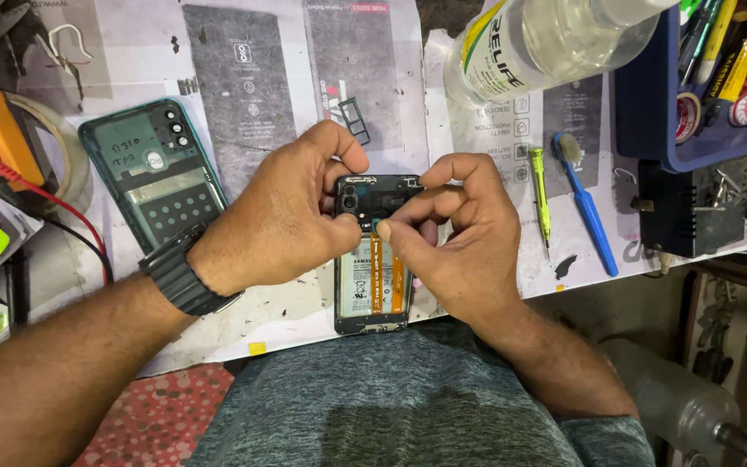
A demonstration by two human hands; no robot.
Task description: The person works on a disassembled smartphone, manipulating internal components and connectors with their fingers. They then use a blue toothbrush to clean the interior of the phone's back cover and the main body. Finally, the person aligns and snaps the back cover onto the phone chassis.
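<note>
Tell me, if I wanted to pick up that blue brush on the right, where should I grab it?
Probably the long blue handle of the brush, near its middle, coming from above. It lies flat on the paper, bristle head toward the bottle, handle slanting toward the table edge. Its right side is open; the screwdriver lies close on its left. Pinch across the handle's narrow width.

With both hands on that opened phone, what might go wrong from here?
1. The right hand pinches a small part beside the orange flex ribbon; a hard tug might tear it.
2. The opened phone lies at the bench edge, steadied only by the left hand; it could slide into the lap.
3. The clear bottle lies on its side above; if it leaks, liquid could reach the exposed battery.
</note>
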